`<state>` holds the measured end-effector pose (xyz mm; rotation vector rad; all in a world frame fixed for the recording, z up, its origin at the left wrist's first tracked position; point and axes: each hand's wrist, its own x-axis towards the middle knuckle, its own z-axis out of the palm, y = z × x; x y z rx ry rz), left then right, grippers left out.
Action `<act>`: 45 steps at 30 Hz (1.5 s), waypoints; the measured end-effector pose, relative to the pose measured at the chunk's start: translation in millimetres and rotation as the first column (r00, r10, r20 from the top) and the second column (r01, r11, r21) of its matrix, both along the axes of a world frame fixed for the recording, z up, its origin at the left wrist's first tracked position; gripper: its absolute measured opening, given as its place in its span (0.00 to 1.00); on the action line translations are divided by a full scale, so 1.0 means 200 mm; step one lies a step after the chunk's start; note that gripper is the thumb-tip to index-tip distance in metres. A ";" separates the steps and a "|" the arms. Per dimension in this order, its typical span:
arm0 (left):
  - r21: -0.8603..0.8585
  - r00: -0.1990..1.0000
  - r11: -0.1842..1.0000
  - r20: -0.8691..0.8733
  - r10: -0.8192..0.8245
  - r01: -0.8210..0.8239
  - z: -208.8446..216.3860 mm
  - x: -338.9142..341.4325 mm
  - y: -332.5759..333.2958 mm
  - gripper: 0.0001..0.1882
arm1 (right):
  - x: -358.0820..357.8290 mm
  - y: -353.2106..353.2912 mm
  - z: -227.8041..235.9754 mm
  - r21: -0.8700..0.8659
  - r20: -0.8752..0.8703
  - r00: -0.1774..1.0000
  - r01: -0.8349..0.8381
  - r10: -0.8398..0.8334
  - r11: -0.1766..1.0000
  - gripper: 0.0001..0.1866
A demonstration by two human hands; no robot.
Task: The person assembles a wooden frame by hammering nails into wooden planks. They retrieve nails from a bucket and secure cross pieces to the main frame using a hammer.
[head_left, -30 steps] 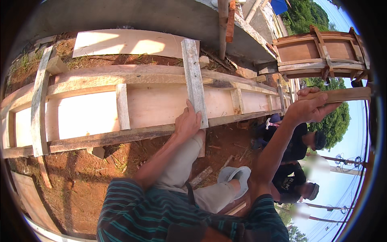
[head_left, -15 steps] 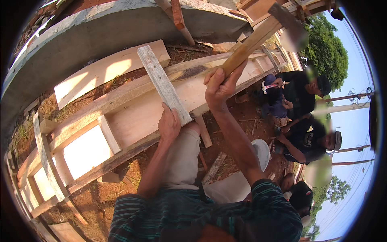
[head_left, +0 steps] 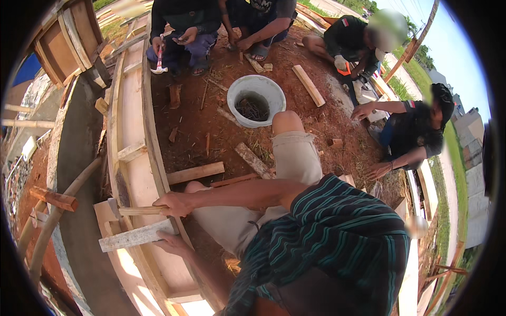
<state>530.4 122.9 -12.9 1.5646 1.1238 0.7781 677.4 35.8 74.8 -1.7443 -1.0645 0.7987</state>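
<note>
My right hand (head_left: pixel 176 204) is closed around the wooden handle of a hammer (head_left: pixel 141 210). The hammer's head lies over the long wooden form (head_left: pixel 138 187), close to the far part of a short pale grey plank (head_left: pixel 136 236). That plank rests crosswise on the form's side boards. At its near end, my left hand (head_left: pixel 174 245) grips the plank, its fingertips partly hidden. Both hands are side by side above the form's near edge.
A white bucket (head_left: pixel 256 97) with dark pieces inside stands on red soil. Loose wood offcuts (head_left: pixel 309 85) lie around. Several co-workers crouch nearby, one holding a claw hammer (head_left: pixel 159 62). A concrete wall (head_left: pixel 84 174) and a slanting pole (head_left: pixel 58 216) flank the form.
My view has swung toward the right, bringing the bucket and co-workers into the middle. The hammer has come down from its raised position toward the form. My left hand remains on the plank.
</note>
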 end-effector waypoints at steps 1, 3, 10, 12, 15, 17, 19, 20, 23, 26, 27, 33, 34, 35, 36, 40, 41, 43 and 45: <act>0.031 1.000 0.999 0.022 0.018 -0.018 0.11 0.01 -0.05 0.31 | 0.01 -0.04 0.04 -0.109 -0.302 0.953 -0.014 -0.020 0.994 0.16; 0.018 1.000 1.000 -0.018 -0.021 0.022 0.12 0.01 -0.07 0.33 | 0.10 -0.09 -0.02 -0.240 -0.204 0.977 0.017 -0.067 0.971 0.17; -0.013 0.997 0.997 -0.013 -0.082 0.082 0.00 0.01 -0.02 0.37 | 0.23 -0.55 0.36 -0.237 0.491 0.800 0.503 -0.345 0.831 0.22; 0.010 0.996 0.997 -0.042 -0.081 0.081 0.05 0.01 -0.01 0.37 | 0.20 -0.84 0.58 -0.003 0.488 0.675 0.635 -0.553 0.773 0.21; 0.002 0.995 0.999 -0.079 -0.054 0.054 0.10 0.02 -0.01 0.37 | 0.31 -1.39 0.78 0.348 0.582 0.336 0.720 -0.741 0.600 0.19; 0.007 0.995 0.999 -0.098 -0.037 0.038 0.09 0.02 -0.01 0.35 | 0.38 -1.79 0.89 0.413 0.527 0.055 0.855 -0.848 0.313 0.17; 0.031 0.993 0.999 -0.111 -0.033 0.037 0.02 0.04 -0.04 0.32 | 0.51 -2.33 0.79 0.423 0.551 -0.208 0.904 -0.808 0.055 0.18; 0.031 0.991 0.998 -0.123 -0.054 0.058 0.04 0.05 -0.08 0.33 | 0.56 -2.56 0.72 0.363 0.578 -0.268 0.930 -0.771 -0.051 0.19; 0.029 0.988 0.999 -0.155 -0.025 0.030 0.13 0.08 -0.10 0.35 | 0.86 -2.96 0.40 0.052 0.657 -0.153 0.986 -0.738 -0.159 0.21; -0.021 0.980 0.999 -0.195 -0.050 0.047 0.07 -0.01 -0.04 0.36 | 1.17 -3.26 -0.02 -0.029 0.802 -0.100 0.978 -0.589 -0.207 0.19; 0.061 0.987 0.997 -0.155 -0.046 0.056 0.04 0.01 -0.02 0.36 | 1.30 -3.32 -0.11 -0.057 0.787 -0.074 0.980 -0.612 -0.191 0.18; 0.114 0.998 0.993 -0.051 0.044 -0.038 -0.08 -0.05 0.09 0.35 | 1.53 -3.55 -0.53 -0.389 0.672 -0.001 0.851 -0.741 -0.354 0.33; 0.017 1.000 1.000 -0.022 0.015 -0.014 -0.08 -0.04 0.07 0.40 | 1.58 -3.58 -0.59 -0.381 0.696 0.003 0.849 -0.718 -0.365 0.35; 0.050 0.994 0.997 -0.093 0.056 -0.052 -0.07 -0.06 0.04 0.39 | 1.64 -3.64 -0.66 -0.378 0.727 0.018 0.845 -0.686 -0.378 0.37; 0.083 0.983 0.993 -0.157 0.096 -0.084 -0.06 -0.08 0.01 0.38 | 1.67 -3.68 -0.73 -0.362 0.792 0.049 0.840 -0.608 -0.405 0.38; 0.189 0.907 0.973 -0.372 0.196 -0.132 -0.08 -0.01 -0.02 0.39 | 1.78 -4.03 -0.95 -0.326 0.885 0.086 0.816 -0.457 -0.478 0.36; 0.225 0.895 0.963 -0.385 0.226 -0.146 -0.10 0.01 -0.04 0.37 | 1.80 -4.12 -0.97 -0.341 0.877 0.090 0.810 -0.473 -0.477 0.35; 0.282 0.879 0.946 -0.393 0.268 -0.162 -0.01 0.02 -0.10 0.37 | 1.79 -4.11 -1.02 -0.356 0.883 0.122 0.802 -0.453 -0.480 0.34; 0.287 0.891 0.943 -0.364 0.271 -0.169 0.11 0.06 -0.16 0.41 | 1.78 -4.05 -1.02 -0.379 0.874 0.148 0.803 -0.462 -0.460 0.34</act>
